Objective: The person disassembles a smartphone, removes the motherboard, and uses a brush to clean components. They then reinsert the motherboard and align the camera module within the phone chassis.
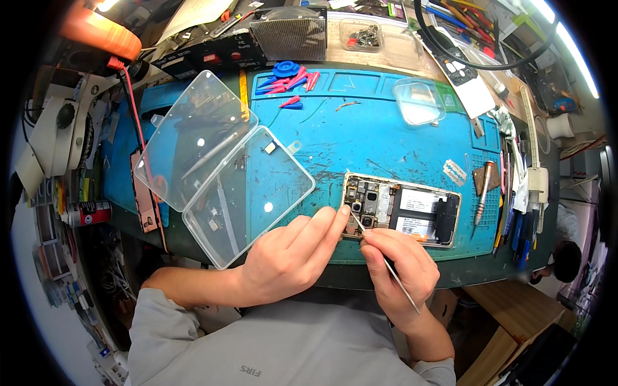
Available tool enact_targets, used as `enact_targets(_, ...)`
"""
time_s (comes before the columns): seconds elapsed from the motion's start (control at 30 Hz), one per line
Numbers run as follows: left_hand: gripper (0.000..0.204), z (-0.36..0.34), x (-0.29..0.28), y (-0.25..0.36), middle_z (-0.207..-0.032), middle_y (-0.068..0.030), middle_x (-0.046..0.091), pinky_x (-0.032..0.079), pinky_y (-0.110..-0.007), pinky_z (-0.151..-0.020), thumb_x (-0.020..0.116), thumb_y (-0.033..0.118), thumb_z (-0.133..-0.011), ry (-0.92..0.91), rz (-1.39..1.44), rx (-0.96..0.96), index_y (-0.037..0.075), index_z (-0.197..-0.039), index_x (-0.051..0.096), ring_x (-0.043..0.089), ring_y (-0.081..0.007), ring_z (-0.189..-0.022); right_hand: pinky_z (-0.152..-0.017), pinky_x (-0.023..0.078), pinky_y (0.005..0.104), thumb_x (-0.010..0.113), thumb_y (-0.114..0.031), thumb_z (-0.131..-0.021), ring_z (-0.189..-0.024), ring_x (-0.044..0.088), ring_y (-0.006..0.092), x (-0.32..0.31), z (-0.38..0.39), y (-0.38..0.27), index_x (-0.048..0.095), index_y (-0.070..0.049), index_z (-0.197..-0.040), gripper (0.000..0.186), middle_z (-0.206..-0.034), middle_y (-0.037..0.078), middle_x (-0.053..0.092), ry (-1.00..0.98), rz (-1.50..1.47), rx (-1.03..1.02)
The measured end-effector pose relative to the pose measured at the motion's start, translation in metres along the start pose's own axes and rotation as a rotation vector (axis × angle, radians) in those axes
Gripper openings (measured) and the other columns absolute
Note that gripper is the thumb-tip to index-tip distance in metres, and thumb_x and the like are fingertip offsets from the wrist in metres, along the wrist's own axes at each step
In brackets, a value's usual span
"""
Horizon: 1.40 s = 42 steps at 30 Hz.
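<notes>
An opened smartphone (385, 190) lies on the blue work mat (309, 145), its camera modules and boards at the left end and its battery to the right. My left hand (290, 257) rests against that left end, its fingers close together and the index fingertip on the phone beside the cameras. Between thumb and fingers my right hand (402, 270) pinches a thin metal rod-like tool (400, 285). Its tip reaches the parts next to the camera modules, close to my left fingertip. What lies under the left fingertips is hidden.
Left of the phone stands an open clear plastic case (302, 188) with small parts and tweezers. A razor blade (454, 172) and a screwdriver (483, 196) lie to the right. Pink and blue pointed caps (291, 103) and a small clear box (418, 103) sit farther back.
</notes>
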<state>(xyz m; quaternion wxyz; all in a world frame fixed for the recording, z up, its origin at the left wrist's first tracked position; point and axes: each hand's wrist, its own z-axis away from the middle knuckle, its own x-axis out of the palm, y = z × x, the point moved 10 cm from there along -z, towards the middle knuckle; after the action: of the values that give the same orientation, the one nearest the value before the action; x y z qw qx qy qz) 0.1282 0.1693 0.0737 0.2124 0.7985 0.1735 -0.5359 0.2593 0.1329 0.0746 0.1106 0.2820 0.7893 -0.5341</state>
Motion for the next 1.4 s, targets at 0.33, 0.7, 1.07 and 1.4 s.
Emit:
enact_targets(0.33,0.05,-0.002,0.001,0.001,-0.112,-0.0102,0.064,0.05,-0.026,-0.057,0.074,0.004,-0.08,0.013,-0.032,0.013,-0.007,-0.128,0.07,0.057,-0.0147,-0.072,-0.072,0.06,0.034,0.083,0.0,-0.087,-0.082,0.077,0.0277,-0.006,0.009,0.004,0.075,0.003,-0.103,0.019,-0.096,0.015,0.078,0.042,-0.069,0.021)
enact_targets(0.7,0.053,0.0,-0.001,0.0,-0.116,-0.0111,0.062,0.053,-0.027,-0.064,0.07,0.0,-0.08,0.027,0.023,-0.017,-0.008,-0.132,0.065,0.059,-0.0173,-0.079,-0.077,0.056,0.0321,0.08,-0.011,-0.096,-0.084,0.069,0.0231,-0.097,0.047,0.029,0.069,-0.001,-0.115,0.024,-0.098,0.012,0.072,0.351,0.158,0.097)
enact_targets(1.07,0.017,0.041,-0.04,-0.003,-0.078,-0.0044,0.064,0.049,-0.033,-0.055,0.078,0.008,-0.09,0.277,0.34,-0.101,0.004,-0.106,0.075,0.059,-0.0228,-0.061,-0.083,0.057,0.0379,0.075,0.0,-0.095,-0.098,0.071,0.0297,-0.139,0.047,0.041,0.073,0.002,-0.12,0.025,-0.11,0.017,0.073,0.245,0.523,0.041)
enact_targets(1.4,0.037,0.078,-0.071,-0.01,-0.1,-0.0087,0.072,0.052,-0.036,-0.073,0.072,-0.011,-0.084,0.597,0.205,-0.241,0.002,-0.118,0.073,0.066,-0.024,-0.087,-0.087,0.057,0.0349,0.077,0.001,-0.091,-0.101,0.072,0.0284,-0.142,0.018,0.033,0.071,0.001,-0.118,0.028,-0.111,0.016,0.074,0.208,0.572,-0.064)
